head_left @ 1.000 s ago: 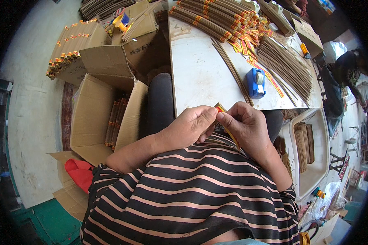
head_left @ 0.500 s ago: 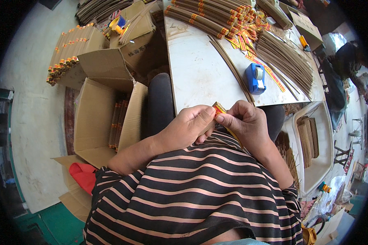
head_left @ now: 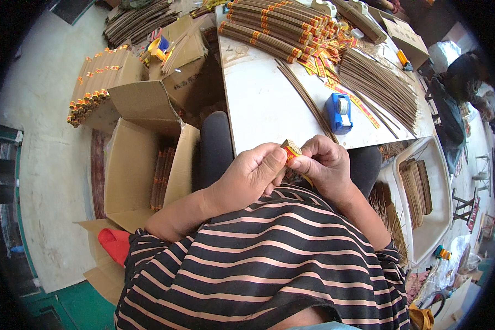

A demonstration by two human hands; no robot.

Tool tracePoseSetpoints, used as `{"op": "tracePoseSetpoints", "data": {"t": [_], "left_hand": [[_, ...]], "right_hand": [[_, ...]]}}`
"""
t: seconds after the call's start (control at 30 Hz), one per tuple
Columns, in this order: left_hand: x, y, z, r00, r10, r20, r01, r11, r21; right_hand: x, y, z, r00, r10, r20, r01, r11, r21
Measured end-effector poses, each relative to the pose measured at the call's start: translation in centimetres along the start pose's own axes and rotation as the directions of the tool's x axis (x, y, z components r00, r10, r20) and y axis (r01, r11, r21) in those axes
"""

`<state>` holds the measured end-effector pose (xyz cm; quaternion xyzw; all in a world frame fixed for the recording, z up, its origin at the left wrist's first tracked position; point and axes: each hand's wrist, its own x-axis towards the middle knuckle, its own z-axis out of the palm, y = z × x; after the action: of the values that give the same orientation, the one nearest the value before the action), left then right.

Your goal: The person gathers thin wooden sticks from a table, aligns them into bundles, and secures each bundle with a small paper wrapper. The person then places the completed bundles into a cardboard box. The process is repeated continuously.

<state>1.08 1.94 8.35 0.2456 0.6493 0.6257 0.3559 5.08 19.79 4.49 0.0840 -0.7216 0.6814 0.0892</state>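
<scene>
Above my lap, my left hand (head_left: 252, 169) is closed around a bundle of thin brown incense sticks (head_left: 292, 145), whose cut end points up and away from me. A red and yellow paper band (head_left: 292, 153) goes around the bundle near that end. My right hand (head_left: 329, 164) pinches this band between thumb and forefinger, right beside my left thumb. Most of the bundle is hidden by my left hand. Just beyond my right hand, a blue tape dispenser (head_left: 340, 114) stands on the white table (head_left: 253, 104).
Loose sticks (head_left: 377, 85) and paper strips (head_left: 363, 104) lie on the table, with banded bundles (head_left: 269, 30) stacked behind. On my left, an open carton (head_left: 129, 159) holds banded bundles (head_left: 162, 179). A white tub (head_left: 437, 220) with brown bundles stands on my right.
The bundle's end has tipped toward the view, so its cut face shows more. Less of the band's loose yellow tail is visible below my right hand. The whole view has shifted slightly.
</scene>
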Motion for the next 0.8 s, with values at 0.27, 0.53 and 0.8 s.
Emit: {"op": "tracePoseSetpoints", "data": {"t": [0.27,0.53,0.8], "left_hand": [[0.1,-0.1,0.3,1.0,0.002,0.015,-0.001,1.0,-0.02],[0.4,-0.1,0.9,0.996,-0.006,-0.093,0.013,0.997,0.072],[0.5,-0.6,2.4,0.981,0.059,-0.185,-0.017,0.974,0.225]], "right_hand": [[-0.3,-0.2,-0.3,1.0,0.004,0.02,-0.005,1.0,0.025],[0.6,-0.5,-1.0,0.984,-0.128,-0.126,0.09,0.959,-0.268],[-0.6,-4.2,-1.5,0.929,0.37,-0.013,-0.365,0.911,-0.192]]}}
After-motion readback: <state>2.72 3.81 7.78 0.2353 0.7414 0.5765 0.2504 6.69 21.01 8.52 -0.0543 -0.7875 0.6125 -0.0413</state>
